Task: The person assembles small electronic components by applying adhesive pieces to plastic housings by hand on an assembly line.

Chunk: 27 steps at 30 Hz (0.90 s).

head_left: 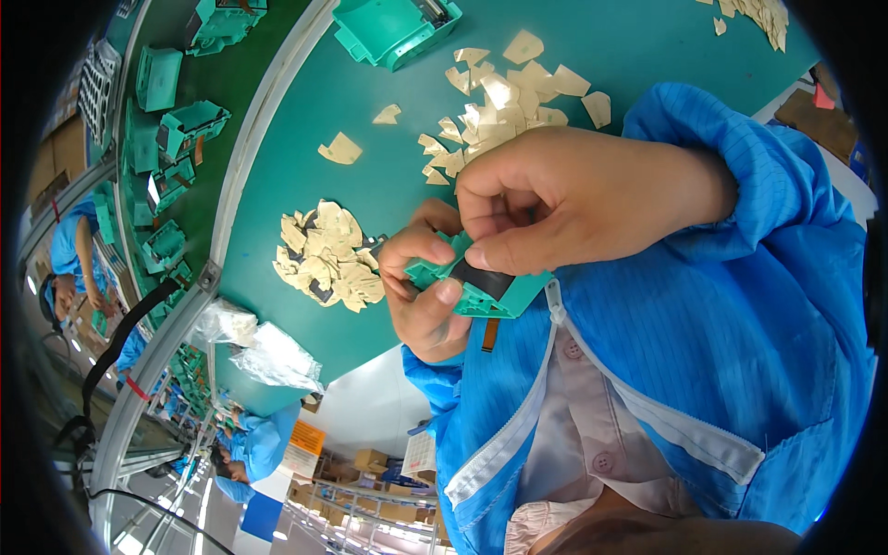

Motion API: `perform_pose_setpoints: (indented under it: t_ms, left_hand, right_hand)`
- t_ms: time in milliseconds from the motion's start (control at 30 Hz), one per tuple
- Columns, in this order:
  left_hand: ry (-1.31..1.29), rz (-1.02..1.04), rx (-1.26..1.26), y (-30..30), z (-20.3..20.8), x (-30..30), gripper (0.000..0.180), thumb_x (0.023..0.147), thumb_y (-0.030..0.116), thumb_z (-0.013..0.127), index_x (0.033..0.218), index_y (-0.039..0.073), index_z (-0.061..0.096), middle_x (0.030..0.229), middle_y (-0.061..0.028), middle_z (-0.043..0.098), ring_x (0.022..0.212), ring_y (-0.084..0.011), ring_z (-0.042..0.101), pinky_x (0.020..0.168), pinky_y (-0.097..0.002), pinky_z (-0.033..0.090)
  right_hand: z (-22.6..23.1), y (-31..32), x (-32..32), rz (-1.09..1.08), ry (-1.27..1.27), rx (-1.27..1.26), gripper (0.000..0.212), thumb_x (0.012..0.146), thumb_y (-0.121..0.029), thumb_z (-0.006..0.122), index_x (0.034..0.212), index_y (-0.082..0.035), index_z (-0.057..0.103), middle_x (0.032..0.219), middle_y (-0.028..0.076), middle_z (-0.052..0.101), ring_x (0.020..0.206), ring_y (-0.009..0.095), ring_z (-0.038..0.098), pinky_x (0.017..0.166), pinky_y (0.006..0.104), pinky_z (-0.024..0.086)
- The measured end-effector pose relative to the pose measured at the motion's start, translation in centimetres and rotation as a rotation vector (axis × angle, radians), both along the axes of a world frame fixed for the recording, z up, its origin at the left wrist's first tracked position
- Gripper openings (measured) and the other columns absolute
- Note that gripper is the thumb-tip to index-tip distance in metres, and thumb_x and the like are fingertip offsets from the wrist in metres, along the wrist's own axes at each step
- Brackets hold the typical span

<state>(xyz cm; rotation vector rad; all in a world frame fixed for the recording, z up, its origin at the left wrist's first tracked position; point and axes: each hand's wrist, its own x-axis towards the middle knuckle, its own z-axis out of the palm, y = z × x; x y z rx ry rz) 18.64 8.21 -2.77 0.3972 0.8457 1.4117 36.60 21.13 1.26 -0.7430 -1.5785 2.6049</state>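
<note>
The smooth green tabletop (277, 176) is bordered by a pale metal rail (275, 83), beyond which boxy plastic parts (159, 79) are lined up. Thin, matte cream pieces (504, 102) are scattered ahead, and more are piled in a heap (333, 259). Near the wearer's jacket, a hollow green housing (476, 303) is clamped by the left hand (427, 291); its black inset (486, 280) is touched by the right hand's (578, 199) thumb (whether anything is pinched cannot be told). Bare tabletop is left between heap and rail.

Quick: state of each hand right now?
Left hand: closed, holding the green housing.
Right hand: curled at the black piece; whether its grip holds cannot be told.
</note>
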Motion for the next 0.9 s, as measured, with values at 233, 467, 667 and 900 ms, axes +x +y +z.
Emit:
perform_pose_setpoints:
  t_ms: [233,467,667,900]
  left_hand:
    - [-0.007,-0.025,-0.024,0.22,0.08,0.16,0.027,0.072,0.012,0.076,0.095,0.004,0.065,0.095,-0.0145,0.056,0.084,-0.0189,0.056,0.077,-0.0297,0.046]
    - [-0.019,-0.019,-0.025,0.02,-0.07,0.35,0.026,0.073,0.012,0.076,0.095,0.004,0.064,0.096,-0.0151,0.056,0.085,-0.0188,0.056,0.076,-0.0295,0.047]
    - [-0.02,-0.01,-0.038,-0.03,0.11,0.55,0.026,0.073,0.012,0.076,0.095,0.004,0.064,0.096,-0.0163,0.056,0.084,-0.0196,0.058,0.075,-0.0296,0.049]
    - [-0.044,-0.021,-0.029,-0.11,0.0,0.26,0.026,0.073,0.012,0.075,0.095,0.004,0.064,0.097,-0.0174,0.057,0.085,-0.0203,0.059,0.076,-0.0298,0.051]
  right_hand:
    - [-0.38,0.06,0.27,-0.007,0.015,0.033,0.019,0.094,-0.018,0.067,0.085,-0.004,0.059,0.07,-0.002,0.055,0.063,0.005,0.048,0.055,0.0241,0.039]
    - [-0.6,-0.05,0.28,-0.004,0.01,0.054,0.019,0.093,-0.018,0.067,0.085,-0.003,0.059,0.069,0.0,0.056,0.062,0.007,0.05,0.055,0.0246,0.04]
    - [-0.6,-0.2,0.39,-0.006,0.0,0.062,0.019,0.092,-0.018,0.067,0.085,-0.003,0.059,0.07,0.0,0.056,0.062,0.007,0.05,0.055,0.0252,0.041]
    - [-0.5,-0.26,0.28,-0.007,-0.014,0.064,0.017,0.092,-0.017,0.067,0.085,-0.003,0.059,0.07,0.0,0.056,0.063,0.007,0.051,0.055,0.0251,0.041]
